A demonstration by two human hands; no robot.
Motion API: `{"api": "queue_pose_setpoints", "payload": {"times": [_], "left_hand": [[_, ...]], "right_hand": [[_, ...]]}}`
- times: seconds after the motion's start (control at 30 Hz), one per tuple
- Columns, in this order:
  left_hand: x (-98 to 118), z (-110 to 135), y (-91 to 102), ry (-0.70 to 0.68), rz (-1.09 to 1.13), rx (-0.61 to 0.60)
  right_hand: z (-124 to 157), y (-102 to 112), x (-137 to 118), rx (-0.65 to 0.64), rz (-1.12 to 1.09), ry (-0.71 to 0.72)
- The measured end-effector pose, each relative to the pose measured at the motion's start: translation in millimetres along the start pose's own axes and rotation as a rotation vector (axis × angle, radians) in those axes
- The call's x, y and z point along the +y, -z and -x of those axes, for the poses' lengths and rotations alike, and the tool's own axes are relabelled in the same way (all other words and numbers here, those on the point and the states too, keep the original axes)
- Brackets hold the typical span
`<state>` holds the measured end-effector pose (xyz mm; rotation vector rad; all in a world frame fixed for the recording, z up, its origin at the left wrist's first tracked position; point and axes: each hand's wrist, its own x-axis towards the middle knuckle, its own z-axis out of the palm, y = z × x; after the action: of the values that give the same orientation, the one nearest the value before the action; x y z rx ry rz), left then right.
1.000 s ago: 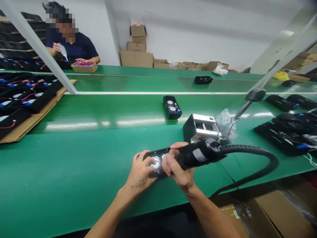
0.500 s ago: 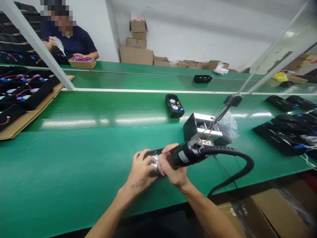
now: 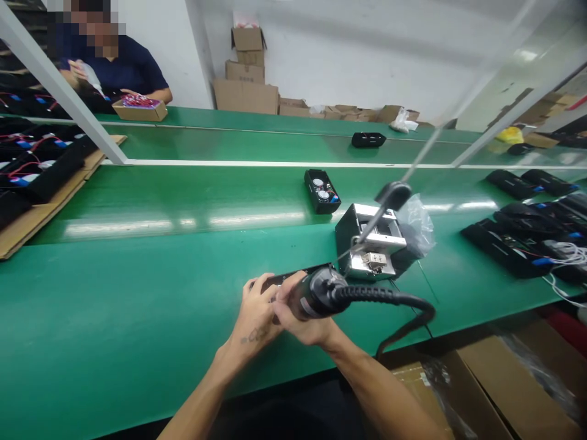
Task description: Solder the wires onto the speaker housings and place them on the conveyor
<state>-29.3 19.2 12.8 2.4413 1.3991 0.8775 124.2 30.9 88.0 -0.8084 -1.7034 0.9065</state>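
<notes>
Right hand (image 3: 302, 321) fingers wrapped around powered screwdriver (image 3: 316, 293), tip toward 9 o'clock; left hand (image 3: 257, 311) fingers spread, pressing black housing (image 3: 298, 275), long axis 9–3, onto surface (image 3: 137, 293).

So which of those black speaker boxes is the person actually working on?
The black box under both hands; the open one and the closed one lie untouched farther up the belts.

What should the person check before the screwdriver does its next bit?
1. Left hand on the black case: ok.
2. Right hand wrapped round the power screwdriver: ok.
3. Tip seated on a screw: cannot tell, hidden by the hands.
4. Black hose hanging free, not snagged on the metal box: ok.
5. Case flat on the green table: ok.
</notes>
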Motion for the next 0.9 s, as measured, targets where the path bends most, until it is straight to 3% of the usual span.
{"api": "queue_pose_setpoints", "payload": {"times": [0.17, 0.27, 0.37, 0.47, 0.57, 0.67, 0.77, 0.9], "left_hand": [[0.2, -1.1, 0.9, 0.014, 0.016, -0.051], [-12.6, -11.0, 5.6, 0.065, 0.119, -0.144], [-35.7, -31.8, 18.0, 0.193, 0.390, -0.266], [-60.1, -54.1, 32.0, 0.320, 0.582, -0.339], [-76.6, -67.0, 37.2, 0.395, 0.637, -0.310], [-83.6, -68.7, 32.7, 0.448, 0.710, -0.273], [-84.7, -64.3, 26.3, 0.501, 0.769, -0.250], [-84.4, -62.7, 21.8, 0.598, 0.825, -0.195]], "right_hand": [[-8.4, -10.3, -4.0, 0.075, -0.158, 0.024], [-13.5, -1.7, -12.6, 0.142, -0.316, -0.009], [-20.8, 30.7, -28.4, 0.325, -0.477, 0.050], [-20.3, 78.0, -30.5, 0.601, -0.408, 0.082], [-3.6, 120.0, -1.7, 0.764, -0.187, -0.062], [21.1, 144.1, 41.4, 0.780, 0.031, -0.253], [41.9, 149.3, 71.7, 0.775, 0.190, -0.327], [66.2, 137.3, 93.0, 0.931, 0.306, -0.192]]}}
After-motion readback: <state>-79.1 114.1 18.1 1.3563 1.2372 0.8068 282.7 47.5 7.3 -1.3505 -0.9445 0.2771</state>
